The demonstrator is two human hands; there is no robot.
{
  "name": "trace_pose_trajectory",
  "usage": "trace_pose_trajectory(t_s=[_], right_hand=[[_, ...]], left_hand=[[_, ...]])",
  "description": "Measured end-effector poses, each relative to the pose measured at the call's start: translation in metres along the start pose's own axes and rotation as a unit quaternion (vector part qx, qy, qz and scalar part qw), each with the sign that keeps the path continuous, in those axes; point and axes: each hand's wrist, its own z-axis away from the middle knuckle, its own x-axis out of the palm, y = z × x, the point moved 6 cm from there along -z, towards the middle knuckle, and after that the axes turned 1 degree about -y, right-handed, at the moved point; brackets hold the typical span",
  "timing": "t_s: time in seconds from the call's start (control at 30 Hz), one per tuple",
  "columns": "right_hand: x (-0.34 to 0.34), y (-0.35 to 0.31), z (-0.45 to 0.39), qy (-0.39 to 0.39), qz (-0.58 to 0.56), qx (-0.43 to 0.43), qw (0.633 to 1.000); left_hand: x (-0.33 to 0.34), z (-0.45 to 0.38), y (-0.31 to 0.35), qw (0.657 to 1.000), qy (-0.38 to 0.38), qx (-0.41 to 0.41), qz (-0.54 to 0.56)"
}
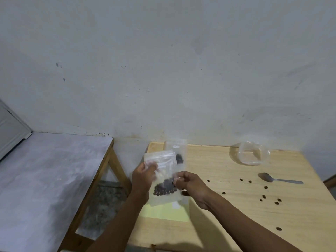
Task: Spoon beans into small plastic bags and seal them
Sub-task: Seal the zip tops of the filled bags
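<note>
My left hand [144,176] grips the upper left of a small clear plastic bag [163,171] that has dark beans [164,189] pooled at its bottom. My right hand [189,182] pinches the bag's right edge, fingers curled. The bag hangs above the left end of the wooden table [236,215]. Behind it a second clear bag with beans [179,157] lies on the table. A metal spoon [280,179] lies to the right, with several loose beans [263,196] scattered round it.
A yellow-green sheet [163,212] lies under the held bag. A crumpled clear bag [252,152] stands at the table's back right. A grey-topped bench [45,179] is on the left, with a gap to the floor between. The wall rises close behind.
</note>
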Motion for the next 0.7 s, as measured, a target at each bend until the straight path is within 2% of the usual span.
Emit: trace_pose_trajectory(t_s=[0.07,0.17,0.23,0.33,0.47,0.57,0.7], right_hand=[[-0.006,0.009,0.0,-0.016,0.013,0.02,1.0],[-0.02,0.017,-0.006,0.007,0.003,0.027,1.0],[-0.031,0.021,-0.01,0.038,-0.031,0.035,0.998],[-0.051,0.03,-0.016,0.106,-0.074,0.054,0.99],[-0.07,0.038,-0.023,0.166,-0.07,0.071,0.981],[-0.078,0.035,-0.034,0.19,-0.05,0.067,0.978],[-0.08,0.025,-0.059,0.189,-0.035,0.061,0.979]], left_hand=[[0.001,-0.009,-0.002,1.0,0.001,-0.012,0.008],[0.011,-0.022,-0.011,0.999,-0.009,-0.034,-0.003],[0.017,-0.03,-0.024,0.998,-0.018,-0.051,-0.038],[0.028,-0.032,-0.05,0.987,-0.077,-0.074,-0.117],[0.036,-0.04,-0.074,0.975,-0.127,-0.072,-0.165],[0.044,-0.055,-0.077,0.971,-0.128,-0.067,-0.189],[0.058,-0.072,-0.06,0.972,-0.088,-0.031,-0.217]])
